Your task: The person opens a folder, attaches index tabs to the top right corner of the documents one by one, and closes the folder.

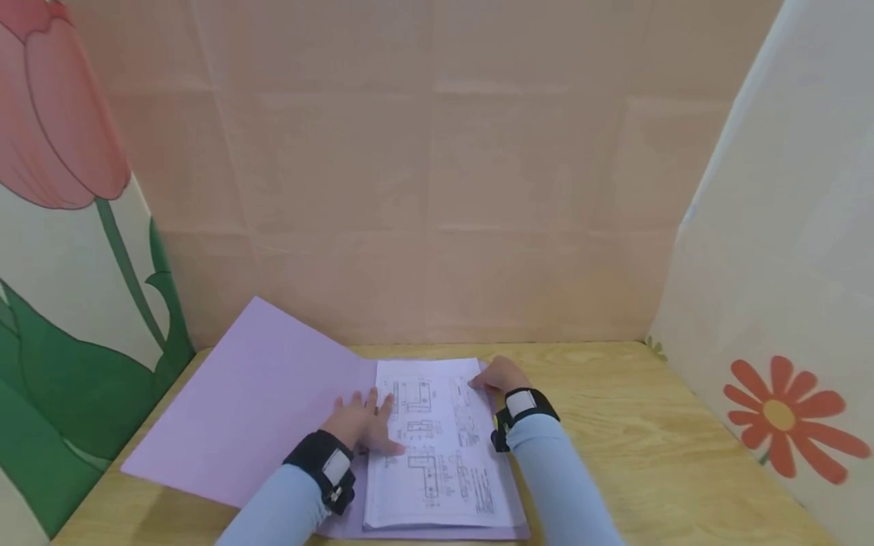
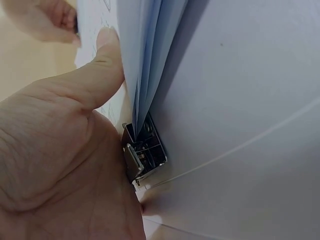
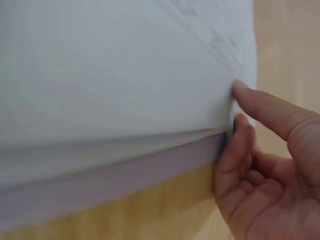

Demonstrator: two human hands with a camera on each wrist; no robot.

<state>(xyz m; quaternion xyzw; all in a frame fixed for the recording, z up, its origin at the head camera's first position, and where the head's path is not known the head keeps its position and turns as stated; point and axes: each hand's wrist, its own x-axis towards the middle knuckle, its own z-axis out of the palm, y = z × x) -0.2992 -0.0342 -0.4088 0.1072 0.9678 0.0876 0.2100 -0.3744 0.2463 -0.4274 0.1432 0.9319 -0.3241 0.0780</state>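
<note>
A lilac folder point(image 1: 246, 402) lies open on the table, its cover spread to the left. On its right half is a stack of paper sheets point(image 1: 444, 440) printed with line drawings and handwriting. My left hand point(image 1: 360, 426) rests with spread fingers across the stack's left edge. Close by that palm, the left wrist view shows the folder's metal clip point(image 2: 145, 152) at the sheets' inner edge. At the stack's right edge, my right hand point(image 1: 503, 374) pinches the sheets point(image 3: 125, 75) between thumb and curled fingers; the lilac folder edge shows below them.
The wooden table point(image 1: 614, 440) extends to the right of the folder. A beige wall covering point(image 1: 437, 189) stands behind it. Side panels carry a painted tulip point(image 1: 61, 114) on the left and a red flower point(image 1: 778, 415) on the right.
</note>
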